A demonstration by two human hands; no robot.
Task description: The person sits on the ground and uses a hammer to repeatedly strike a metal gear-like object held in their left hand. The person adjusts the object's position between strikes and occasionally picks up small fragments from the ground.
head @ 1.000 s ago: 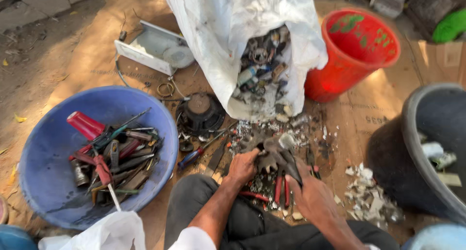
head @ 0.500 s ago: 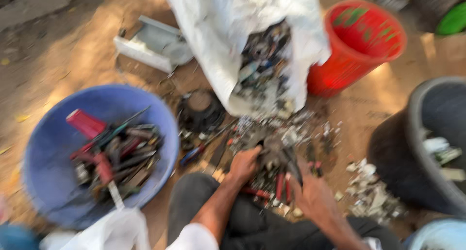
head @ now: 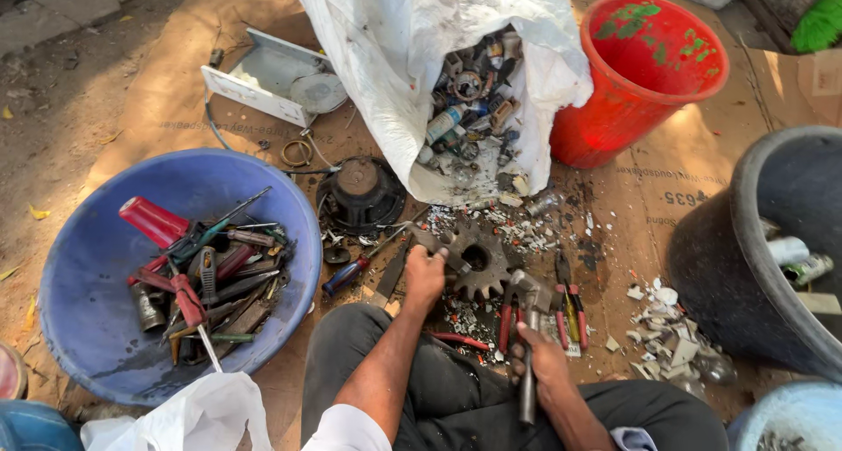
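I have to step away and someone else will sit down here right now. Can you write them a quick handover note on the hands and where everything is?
Left hand: gripping a small metal part against the toothed gear on the cardboard.
Right hand: closed around the hammer, head resting beside the gear.
Pliers lie right of the hammer; spare tools sit in the blue basin.
White sack of scrap lies open ahead, red bucket to its right.
Done: broken white fragments lie scattered.
Left: the sack is far from empty.
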